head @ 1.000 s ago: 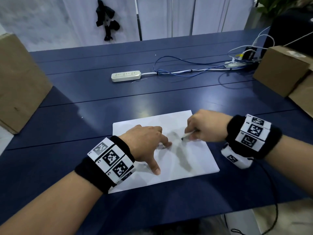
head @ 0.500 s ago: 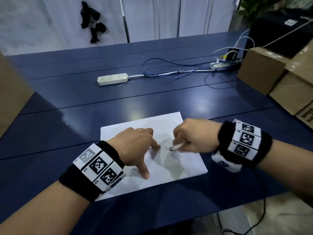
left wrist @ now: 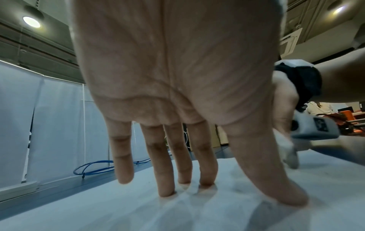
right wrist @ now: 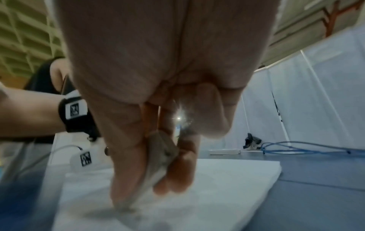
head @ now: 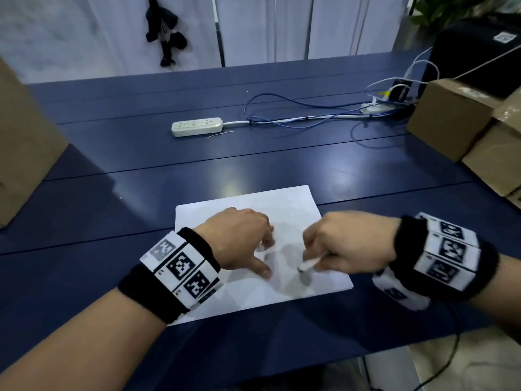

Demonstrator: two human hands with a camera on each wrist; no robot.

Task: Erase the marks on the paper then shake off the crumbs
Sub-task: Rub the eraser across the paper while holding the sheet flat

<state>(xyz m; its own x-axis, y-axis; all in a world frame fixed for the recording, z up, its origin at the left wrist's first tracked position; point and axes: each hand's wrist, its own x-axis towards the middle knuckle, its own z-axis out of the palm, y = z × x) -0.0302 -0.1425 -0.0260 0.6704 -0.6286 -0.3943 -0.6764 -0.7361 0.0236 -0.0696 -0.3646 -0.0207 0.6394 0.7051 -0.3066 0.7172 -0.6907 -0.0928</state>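
A white sheet of paper (head: 284, 210) lies on the dark blue table (head: 253, 156), near its front edge. My left hand (head: 239, 241) presses down on the sheet's middle with spread, straight fingertips (left wrist: 166, 192) and thumb (left wrist: 292, 200). My right hand (head: 344, 244) grips a flat white eraser (head: 310, 263), whose lower end touches the paper beside the left thumb. In the right wrist view the eraser (right wrist: 156, 157) sits pinched between thumb and fingers, blurred at its tip. Grey shadow lies on the sheet under both hands; I cannot make out the marks.
A white power strip (head: 197, 127) with blue and white cables (head: 296, 117) lies across the table's middle. Cardboard boxes stand at the right (head: 451, 117) and at the left edge (head: 25, 153). White curtains hang behind the table.
The right hand and eraser have slid down the sheet toward its near edge, a rubbing stroke. The left hand stays pressed on the paper. The head view shifted slightly.
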